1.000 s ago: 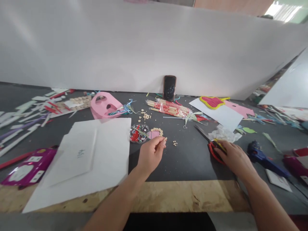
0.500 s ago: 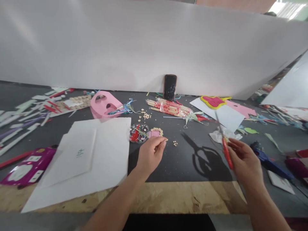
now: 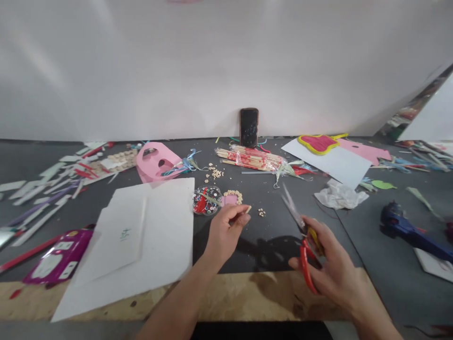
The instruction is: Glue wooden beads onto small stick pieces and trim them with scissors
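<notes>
Between thumb and forefinger, my left hand (image 3: 226,227) pinches a short pale piece (image 3: 248,208) that looks like a bit of wooden stick. My right hand (image 3: 334,259) holds scissors (image 3: 303,233) with red and yellow handles, their blades pointing up and left. A small pile of cut pale bits (image 3: 261,212) lies on the dark table between the hands. Just behind my left hand is a pink piece (image 3: 230,199) edged with pale bits, partly hidden by the fingers. Beside it sits a clear tray of googly eyes (image 3: 205,206) with red strands on top.
White sheets (image 3: 166,226) cover the left front. A phone (image 3: 249,127) leans on the white panel behind bagged sticks (image 3: 247,158). Crumpled tissue (image 3: 339,194) and a blue glue gun (image 3: 412,231) lie right. Farther back are a pink mask (image 3: 155,158) and more pale bits (image 3: 215,173).
My right hand has brought the scissors left and lower, nearer my left hand, and turned them so the handle loops show. My left hand keeps its pinch. The view has shifted slightly.
</notes>
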A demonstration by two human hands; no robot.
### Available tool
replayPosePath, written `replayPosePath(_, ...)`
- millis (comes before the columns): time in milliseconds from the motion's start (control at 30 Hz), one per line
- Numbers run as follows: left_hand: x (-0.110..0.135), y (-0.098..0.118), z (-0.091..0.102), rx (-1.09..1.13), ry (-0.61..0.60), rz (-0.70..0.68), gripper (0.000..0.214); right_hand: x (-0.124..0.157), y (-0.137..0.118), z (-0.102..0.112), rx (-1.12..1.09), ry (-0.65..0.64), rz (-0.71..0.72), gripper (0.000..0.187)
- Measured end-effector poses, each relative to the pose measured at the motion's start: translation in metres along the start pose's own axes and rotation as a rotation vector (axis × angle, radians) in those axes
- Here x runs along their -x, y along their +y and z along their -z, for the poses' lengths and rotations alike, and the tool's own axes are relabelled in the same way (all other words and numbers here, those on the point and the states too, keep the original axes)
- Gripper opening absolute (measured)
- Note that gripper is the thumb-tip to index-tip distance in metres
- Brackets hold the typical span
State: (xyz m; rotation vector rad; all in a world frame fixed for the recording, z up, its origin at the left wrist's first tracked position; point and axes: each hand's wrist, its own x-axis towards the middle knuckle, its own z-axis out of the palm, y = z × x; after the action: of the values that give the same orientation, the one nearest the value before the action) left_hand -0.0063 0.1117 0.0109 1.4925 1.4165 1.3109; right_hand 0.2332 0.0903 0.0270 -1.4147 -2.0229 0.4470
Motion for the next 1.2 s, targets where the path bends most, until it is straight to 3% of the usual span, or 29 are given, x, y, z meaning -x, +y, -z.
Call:
replayPosePath(167, 0.001, 0.009, -0.001, 0.262, -0.094, 0.187, 0.019, -0.004, -0.012, -0.007, 0.228, -0.172, 0.093, 0.059)
replayPosePath(367, 0.000, 0.013, 0.000, 0.430, -0.156, 0.260, 0.016, -0.003, -0.015, -0.008, 0.145, -0.148, 0.051, 0.053)
replayPosePath(867, 0.004, 0.013, -0.004, 0.344, -0.288, 0.191, 0.009, 0.010, -0.024, -0.002, 0.134, -0.247, 0.098, 0.046)
replayPosePath(1200, 0.004, 0.009, -0.005, 0.324, -0.291, 0.151, 0.007, 0.015, -0.014, -0.009, 0.267, -0.135, 0.217, 0.050)
